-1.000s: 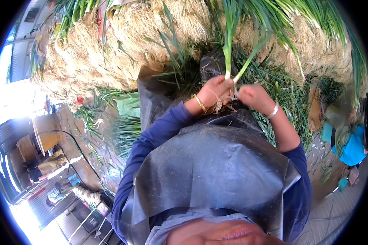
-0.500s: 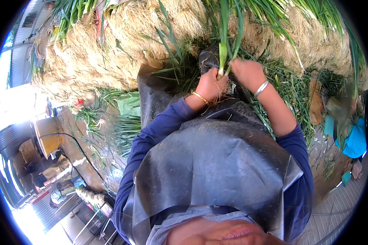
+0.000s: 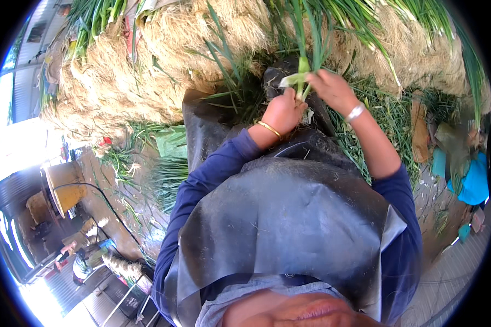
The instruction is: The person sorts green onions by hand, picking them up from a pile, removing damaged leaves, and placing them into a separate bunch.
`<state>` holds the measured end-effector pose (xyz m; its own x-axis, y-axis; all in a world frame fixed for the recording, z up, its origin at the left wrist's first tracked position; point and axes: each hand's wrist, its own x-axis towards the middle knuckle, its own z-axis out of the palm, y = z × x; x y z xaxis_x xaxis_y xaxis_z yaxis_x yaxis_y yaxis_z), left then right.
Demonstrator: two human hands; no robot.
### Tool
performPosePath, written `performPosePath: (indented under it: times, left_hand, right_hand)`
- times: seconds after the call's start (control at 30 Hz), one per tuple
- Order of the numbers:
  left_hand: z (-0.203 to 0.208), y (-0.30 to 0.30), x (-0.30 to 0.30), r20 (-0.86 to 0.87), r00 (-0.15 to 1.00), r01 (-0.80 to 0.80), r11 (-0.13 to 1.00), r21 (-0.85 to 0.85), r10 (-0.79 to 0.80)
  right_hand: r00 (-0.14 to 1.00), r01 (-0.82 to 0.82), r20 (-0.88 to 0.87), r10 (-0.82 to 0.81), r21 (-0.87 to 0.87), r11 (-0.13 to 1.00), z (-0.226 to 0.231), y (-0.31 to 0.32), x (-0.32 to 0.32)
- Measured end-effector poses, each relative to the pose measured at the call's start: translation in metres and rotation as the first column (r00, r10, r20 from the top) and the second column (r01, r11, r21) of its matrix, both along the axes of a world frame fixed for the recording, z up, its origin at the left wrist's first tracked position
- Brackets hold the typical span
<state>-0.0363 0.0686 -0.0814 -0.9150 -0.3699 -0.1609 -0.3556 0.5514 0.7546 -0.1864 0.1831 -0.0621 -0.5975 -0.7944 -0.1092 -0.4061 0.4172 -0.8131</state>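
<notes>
My left hand (image 3: 282, 115), with a yellow bangle at the wrist, grips the lower end of a green onion (image 3: 301, 62) above the black apron. Its leaves point up and away from me. Beside the stalk is my right hand (image 3: 335, 92), with a silver bangle. Its fingers are closed and slightly blurred on a pale strip of onion skin (image 3: 290, 80), which lies crosswise over the stalk. My left fingers hide the root end.
Thick heaps of rooted green onions (image 3: 131, 76) span the far side. Loose green leaves (image 3: 390, 117) litter the right, near a blue bag (image 3: 474, 182). On the left are a green sheet (image 3: 172, 140), more leaves and a yellowish container (image 3: 65, 191). A black apron (image 3: 289, 218) covers my lap.
My right hand has shifted slightly toward me and to the right. A pale strip of skin now sticks out across the stalk. My left hand keeps its grip in nearly the same place.
</notes>
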Motion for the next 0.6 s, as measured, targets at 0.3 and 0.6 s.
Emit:
performPosePath:
  times: [0.3, 0.6]
  left_hand:
    - [-0.022, -0.028, 0.009, -0.120, 0.992, 0.044, 0.989, 0.140, -0.027]
    - [0.027, -0.053, 0.012, -0.146, 0.987, 0.157, -0.251, 0.955, 0.063]
  right_hand:
    - [0.940, -0.115, 0.278, 0.196, -0.282, 0.953, 0.025, 0.018, 0.052]
    - [0.897, 0.001, -0.282, 0.340, 0.772, 0.636, -0.069, 0.194, 0.001]
